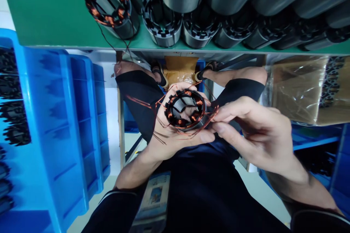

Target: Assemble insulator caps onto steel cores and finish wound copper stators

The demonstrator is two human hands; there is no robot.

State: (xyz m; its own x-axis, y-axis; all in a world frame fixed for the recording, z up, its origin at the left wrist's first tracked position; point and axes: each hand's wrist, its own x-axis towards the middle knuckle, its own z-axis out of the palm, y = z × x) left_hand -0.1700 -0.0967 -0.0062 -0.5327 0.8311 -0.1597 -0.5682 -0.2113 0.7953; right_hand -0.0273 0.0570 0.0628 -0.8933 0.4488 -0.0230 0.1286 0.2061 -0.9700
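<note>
Snugly, the left hand's curled fingers cup a round, black-toothed metal ring with coppery windings; beside them, the right hand's thumb and forefinger pinch thin, reddish wires.

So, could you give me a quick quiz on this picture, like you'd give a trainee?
1. Multiple choice: what do the fingers of the right hand pinch?
A) A blue bin
B) Thin wires
C) A sheet of cardboard

2. True or false: the core in the left hand has copper windings.

3. Fill in the blank: the bench with more cores on it has a ____ top.

Key: 1 B; 2 true; 3 green.
</note>
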